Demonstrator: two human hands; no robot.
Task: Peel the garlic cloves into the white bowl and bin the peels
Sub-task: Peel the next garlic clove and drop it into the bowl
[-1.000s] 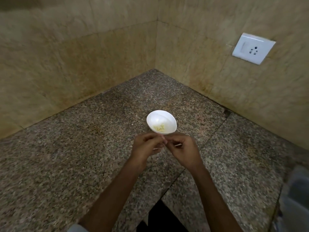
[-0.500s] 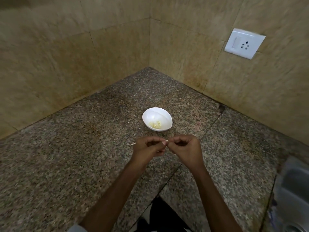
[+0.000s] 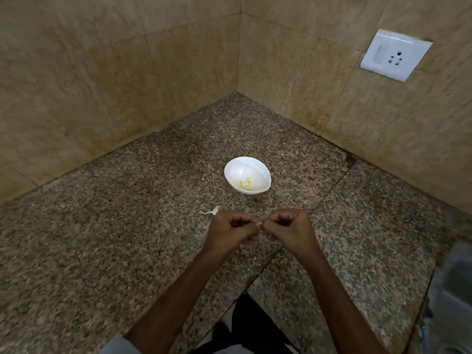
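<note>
Whitish garlic clove (image 3: 260, 223) seems pinched between left hand (image 3: 231, 232) and right hand (image 3: 288, 231) fingers (image 3: 268, 227).

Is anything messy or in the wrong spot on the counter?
Yes: one white scrap, likely garlic peel, lies loose on the granite counter, just beyond the left hand, outside the white bowl. It belongs in the bin.

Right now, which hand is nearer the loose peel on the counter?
Left. The left hand is just beside the peel, on its near-right side; the right hand is farther right, past the left hand.
</note>
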